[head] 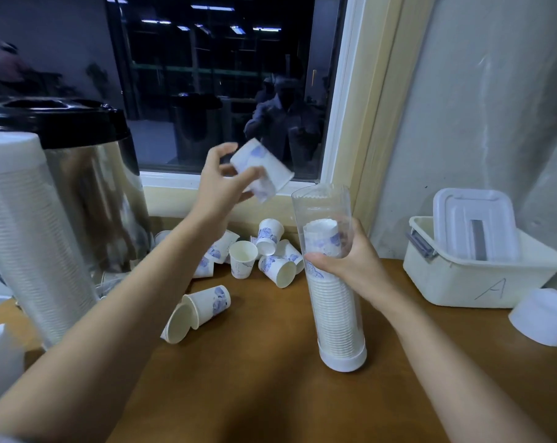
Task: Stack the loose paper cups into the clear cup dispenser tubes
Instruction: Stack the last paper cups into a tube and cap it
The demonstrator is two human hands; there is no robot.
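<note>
Loading step, head view: left hand (219, 183) pinches one paper cup (261, 169) between thumb and fingers, tilted, just above and left of the open top of the clear dispenser tube (321, 203).
Right hand (344, 254): fingers curled round the tube's middle, steadying it upright on the table (270, 394).
Tube contents: part-filled stack (333, 302); loose cups (270, 251) lie behind.
Advice: square the cup to the tube mouth, centre it, then release.
Writing: handwritten "A" on the white tub (456, 282); the cups' blue print is unreadable.

Dim, bluish, motion-blurred, edges warped
</note>
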